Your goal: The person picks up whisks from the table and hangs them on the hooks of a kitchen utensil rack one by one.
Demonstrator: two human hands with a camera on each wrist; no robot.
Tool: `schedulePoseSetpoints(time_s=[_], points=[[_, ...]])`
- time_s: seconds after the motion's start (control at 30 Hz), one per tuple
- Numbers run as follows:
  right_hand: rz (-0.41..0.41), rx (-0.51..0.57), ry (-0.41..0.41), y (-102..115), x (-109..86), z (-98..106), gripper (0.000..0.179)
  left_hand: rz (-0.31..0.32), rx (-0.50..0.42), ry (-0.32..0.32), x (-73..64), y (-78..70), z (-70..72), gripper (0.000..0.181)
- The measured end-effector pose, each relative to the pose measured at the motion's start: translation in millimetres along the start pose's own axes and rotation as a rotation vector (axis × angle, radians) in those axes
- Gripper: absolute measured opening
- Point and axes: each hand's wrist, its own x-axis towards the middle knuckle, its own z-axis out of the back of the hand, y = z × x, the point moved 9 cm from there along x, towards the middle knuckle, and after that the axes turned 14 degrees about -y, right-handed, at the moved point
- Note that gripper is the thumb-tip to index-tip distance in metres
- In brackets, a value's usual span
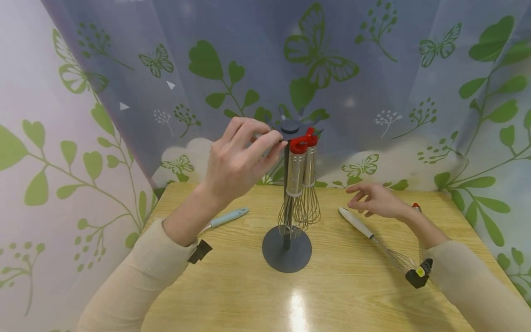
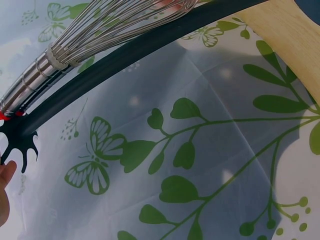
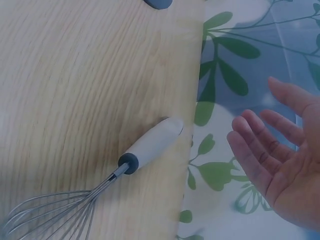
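A dark utensil stand rises from a round base, with hooks around its top. My left hand pinches at a hook on the left side of that top; in the left wrist view, its fingertips meet a prong. Two metal whisks with red hanging ends, a nearer one and a farther one, hang from the stand's right side. My right hand hovers with loosely bent fingers, holding nothing. Below it lies a white-handled whisk, whose handle shows in the right wrist view.
On the wooden table, a light-blue-handled utensil lies left of the stand, partly hidden by my left arm. Another red-ended utensil lies behind my right forearm. A patterned curtain hangs behind the table.
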Motion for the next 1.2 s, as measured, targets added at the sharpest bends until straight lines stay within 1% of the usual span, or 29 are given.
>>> schedulePoseSetpoints(time_s=[0.2, 0.43, 0.5, 0.67, 0.8, 1.0, 1.2], points=[[-0.014, 0.006, -0.003, -12, 2.9, -2, 0.057, 0.003, 0.002, 0.003, -0.3, 0.4, -0.5, 0.005], [-0.085, -0.012, 0.037, -32, -1.1, -6, 0.060, 0.004, 0.006, 0.000, 0.0, 0.7, -0.3, 0.006], [-0.090, -0.012, 0.043, -39, -2.6, -8, 0.060, 0.004, 0.002, 0.000, -0.3, 0.6, -0.4, 0.005], [-0.091, 0.007, 0.042, -51, -4.1, -9, 0.059, 0.004, 0.002, -0.005, -1.5, 0.7, -0.4, 0.006], [-0.126, 0.021, 0.051, -61, -3.7, -10, 0.060, 0.007, 0.000, -0.012, -2.4, 0.7, 0.3, 0.006], [-0.170, 0.037, 0.079, -73, -4.7, -14, 0.062, 0.008, -0.007, -0.013, -2.6, 0.5, -0.1, 0.006], [-0.192, 0.046, 0.091, -82, -6.5, -18, 0.064, 0.009, -0.008, -0.010, -2.2, 0.4, -0.8, 0.007]])
